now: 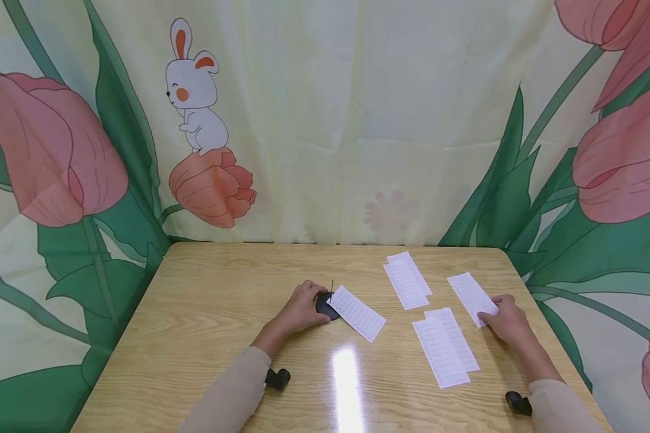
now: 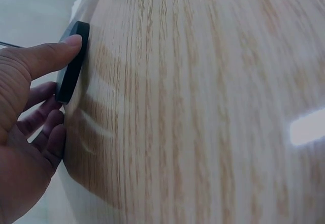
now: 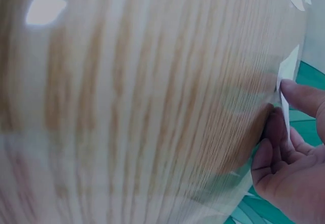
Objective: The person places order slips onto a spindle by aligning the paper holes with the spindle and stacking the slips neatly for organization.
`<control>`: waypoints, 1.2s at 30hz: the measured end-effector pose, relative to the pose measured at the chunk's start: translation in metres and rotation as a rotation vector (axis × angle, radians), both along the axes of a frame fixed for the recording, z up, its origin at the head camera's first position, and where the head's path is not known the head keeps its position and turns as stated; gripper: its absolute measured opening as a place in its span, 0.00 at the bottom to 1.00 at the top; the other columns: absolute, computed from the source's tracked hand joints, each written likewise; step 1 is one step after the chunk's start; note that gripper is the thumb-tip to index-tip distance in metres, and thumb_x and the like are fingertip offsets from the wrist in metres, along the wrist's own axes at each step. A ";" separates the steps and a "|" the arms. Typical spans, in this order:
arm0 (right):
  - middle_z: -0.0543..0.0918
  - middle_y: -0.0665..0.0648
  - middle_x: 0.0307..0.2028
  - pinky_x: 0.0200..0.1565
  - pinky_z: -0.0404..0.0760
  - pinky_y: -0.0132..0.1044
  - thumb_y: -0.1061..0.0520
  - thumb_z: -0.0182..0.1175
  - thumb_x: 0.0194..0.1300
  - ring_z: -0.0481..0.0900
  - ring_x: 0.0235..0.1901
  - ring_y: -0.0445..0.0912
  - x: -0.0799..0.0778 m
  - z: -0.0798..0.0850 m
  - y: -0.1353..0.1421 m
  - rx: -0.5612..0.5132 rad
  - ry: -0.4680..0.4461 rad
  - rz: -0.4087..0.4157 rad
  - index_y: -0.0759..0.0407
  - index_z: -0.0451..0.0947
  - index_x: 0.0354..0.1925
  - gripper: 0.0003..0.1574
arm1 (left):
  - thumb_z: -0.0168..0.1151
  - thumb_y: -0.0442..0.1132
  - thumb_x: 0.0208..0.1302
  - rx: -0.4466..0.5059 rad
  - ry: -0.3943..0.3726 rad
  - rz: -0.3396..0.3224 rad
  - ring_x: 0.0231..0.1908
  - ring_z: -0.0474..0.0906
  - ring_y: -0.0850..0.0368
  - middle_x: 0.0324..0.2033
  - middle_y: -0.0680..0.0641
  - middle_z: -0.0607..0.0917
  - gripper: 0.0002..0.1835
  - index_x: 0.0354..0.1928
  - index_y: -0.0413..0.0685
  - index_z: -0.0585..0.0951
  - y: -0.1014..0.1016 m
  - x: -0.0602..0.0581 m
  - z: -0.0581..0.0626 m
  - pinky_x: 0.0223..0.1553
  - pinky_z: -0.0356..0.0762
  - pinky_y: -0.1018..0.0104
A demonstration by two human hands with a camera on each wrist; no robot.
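Head view: gripping a round black base with upright spike (image 1: 325, 307) in the curled left hand (image 1: 305, 307); well rightward, pinching in the right hand (image 1: 506, 317) a white rectangular paper slip (image 1: 470, 294) slanting lengthwise to upper left, with print too small to read. Left wrist view: pinching base by its edge. Right wrist view: holding slip edge-on.

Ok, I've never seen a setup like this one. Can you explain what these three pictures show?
There's no machine here: a person works with a bare left hand and right hand. The wide picture looks forward and down from the head; the others are taken from each wrist. On the wooden table, the left hand grips a black round base with a thin upright pin. A white slip overlaps that base, two overlapping pairs lie farther right, and the right hand pinches another slip.
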State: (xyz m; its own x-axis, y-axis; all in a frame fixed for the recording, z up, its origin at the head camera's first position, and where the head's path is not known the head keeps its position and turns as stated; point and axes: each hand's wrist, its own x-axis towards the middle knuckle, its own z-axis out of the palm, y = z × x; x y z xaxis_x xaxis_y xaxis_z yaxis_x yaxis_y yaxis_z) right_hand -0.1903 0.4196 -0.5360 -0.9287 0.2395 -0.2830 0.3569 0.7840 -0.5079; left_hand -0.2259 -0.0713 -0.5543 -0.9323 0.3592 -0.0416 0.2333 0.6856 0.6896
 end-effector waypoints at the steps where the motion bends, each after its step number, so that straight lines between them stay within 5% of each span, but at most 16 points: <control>1: 0.59 0.86 0.64 0.64 0.66 0.70 0.54 0.62 0.73 0.63 0.60 0.76 0.000 0.001 0.000 0.004 0.002 -0.001 0.83 0.48 0.69 0.47 | 0.83 0.43 0.53 0.000 0.000 0.000 0.59 0.71 0.47 0.58 0.44 0.76 0.36 0.64 0.44 0.79 0.000 0.000 0.000 0.60 0.74 0.51; 22: 0.75 0.79 0.54 0.50 0.79 0.57 0.56 0.55 0.78 0.74 0.47 0.63 0.009 0.010 0.002 0.057 0.132 0.004 0.78 0.67 0.62 0.27 | 0.83 0.44 0.52 -0.001 0.000 0.002 0.56 0.72 0.49 0.55 0.45 0.77 0.36 0.64 0.44 0.80 0.000 0.000 -0.002 0.58 0.75 0.53; 36: 0.82 0.71 0.42 0.36 0.72 0.40 0.55 0.58 0.77 0.77 0.39 0.57 0.013 0.024 0.001 0.096 0.307 0.036 0.76 0.75 0.55 0.23 | 0.82 0.43 0.53 0.014 0.004 -0.013 0.57 0.71 0.50 0.54 0.46 0.76 0.36 0.64 0.44 0.79 -0.002 0.001 -0.001 0.60 0.73 0.52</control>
State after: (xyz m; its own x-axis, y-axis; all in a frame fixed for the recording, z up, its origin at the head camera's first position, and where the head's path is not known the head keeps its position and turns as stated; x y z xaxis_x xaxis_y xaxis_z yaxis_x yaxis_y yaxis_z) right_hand -0.1774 0.4208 -0.5118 -0.9757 0.2166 0.0337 0.1695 0.8431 -0.5103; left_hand -0.2249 -0.0730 -0.5556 -0.9276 0.3722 -0.0330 0.2450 0.6723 0.6986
